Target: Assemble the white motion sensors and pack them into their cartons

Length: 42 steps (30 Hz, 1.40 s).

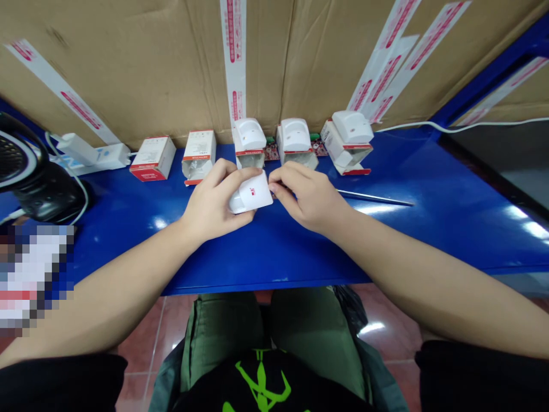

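Note:
A white plastic device [256, 193] with a small red mark is gripped in my left hand [214, 203], fingers over its top and thumb along its lower side. My right hand [304, 194] is pinched at the device's right end; what lies between its fingertips is too small to make out. Behind my hands, three open boxes carry white detectors on top: one detector [250, 134] at the left, another [295, 133] in the middle, and a third [352, 127] at the right. A thin metal rod [375, 198] lies right of my right hand.
A closed box [153, 158] and an open box [199, 154] stand back left. Further left are a power strip [98, 160] and a black fan-like object [38, 171]. Cardboard [163, 68] rises behind the blue table [274, 257]. A dark panel [493, 166] is at right.

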Tool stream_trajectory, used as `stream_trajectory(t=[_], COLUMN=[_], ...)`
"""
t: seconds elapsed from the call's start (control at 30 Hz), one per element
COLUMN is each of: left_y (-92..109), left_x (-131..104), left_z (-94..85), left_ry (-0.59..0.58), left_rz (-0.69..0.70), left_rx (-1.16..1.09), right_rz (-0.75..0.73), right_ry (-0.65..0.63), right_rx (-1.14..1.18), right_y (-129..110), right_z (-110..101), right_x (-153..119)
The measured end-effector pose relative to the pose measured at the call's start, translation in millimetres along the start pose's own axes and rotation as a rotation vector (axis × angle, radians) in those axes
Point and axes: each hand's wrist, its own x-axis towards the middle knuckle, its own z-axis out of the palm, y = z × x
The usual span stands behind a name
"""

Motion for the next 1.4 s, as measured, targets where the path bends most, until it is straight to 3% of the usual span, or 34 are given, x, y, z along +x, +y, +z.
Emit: stream_trajectory(t=[0.37, 0.53, 0.8, 0.93, 1.2, 1.4], left_y=[6.2, 7.0, 8.5, 9.3, 6.1, 6.9], left_x=[1.8, 2.8, 2.9, 2.6, 1.2, 1.5], left_z=[2.2, 2.4, 3.7, 5.0, 5.6, 5.1], left_ry=[0.051, 0.058, -0.03, -0.037, -0.043, -0.048], left_rz=[0.014, 0.02, -0.093, -0.119, -0.125, -0.108], left_rx=[-0.042, -0.067, -0.059, -0.061, -0.049, -0.053], right_rz=[0.015, 0.054, 0.196, 0.153, 0.064, 0.066], right_ry=[-0.037, -0.03, -0.005, 0.042, -0.038, -0.097], right_rx=[-0.287, -0.223, 0.145, 0.079, -0.09, -0.092], right_y=[-9.7, -7.5, -3.8, -3.6, -6.1, -2.9], right_z=[2.2, 3.3, 6.9, 6.7, -0.4, 0.8], right_x=[-1.3, -1.9, 2.6, 1.7, -3.8, -2.6])
